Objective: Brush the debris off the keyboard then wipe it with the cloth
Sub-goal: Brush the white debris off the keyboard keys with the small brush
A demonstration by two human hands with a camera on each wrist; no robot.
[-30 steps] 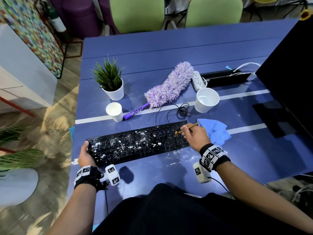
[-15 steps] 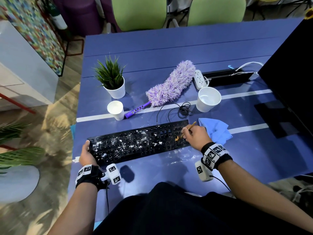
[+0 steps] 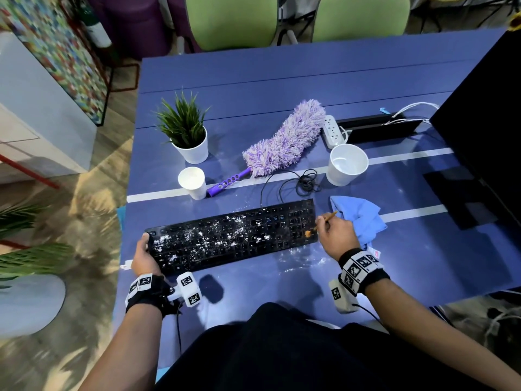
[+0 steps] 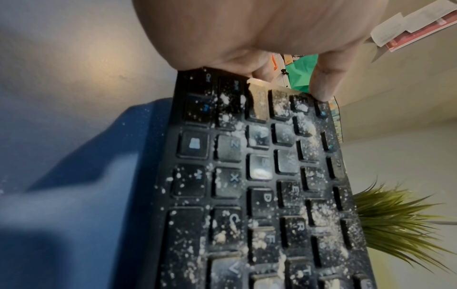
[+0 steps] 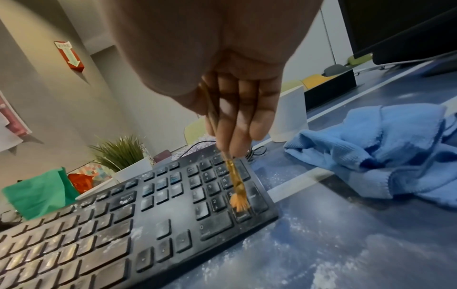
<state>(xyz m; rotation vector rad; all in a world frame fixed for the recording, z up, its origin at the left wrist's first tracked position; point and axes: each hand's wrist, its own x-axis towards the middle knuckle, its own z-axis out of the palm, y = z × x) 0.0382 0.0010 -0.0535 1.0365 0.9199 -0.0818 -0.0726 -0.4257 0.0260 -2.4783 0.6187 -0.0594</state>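
Observation:
A black keyboard [image 3: 231, 238] lies on the blue table [image 3: 282, 80], its left and middle keys speckled with white powder [image 4: 306, 127]. My left hand [image 3: 143, 253] grips its left end, thumb on the far corner. My right hand [image 3: 334, 234] pinches a small brush [image 5: 237, 187] with a wooden handle; its orange bristles [image 3: 308, 233] touch the number pad near the keyboard's right edge. The number pad keys [image 5: 215, 185] look mostly free of powder. A crumpled blue cloth [image 3: 361, 218] lies just right of the keyboard, behind my right hand.
Behind the keyboard stand a small white cup [image 3: 193, 182], a potted plant [image 3: 187, 134], a purple duster [image 3: 282, 142], a coiled black cable [image 3: 304, 182] and a larger white cup [image 3: 346, 163]. A dark monitor [image 3: 485, 122] fills the right. Powder lies scattered on the table [image 5: 333, 254] in front.
My right hand has swept the brush from the upper part of the number pad down and right, toward the keyboard's right front corner. The left hand keeps its hold.

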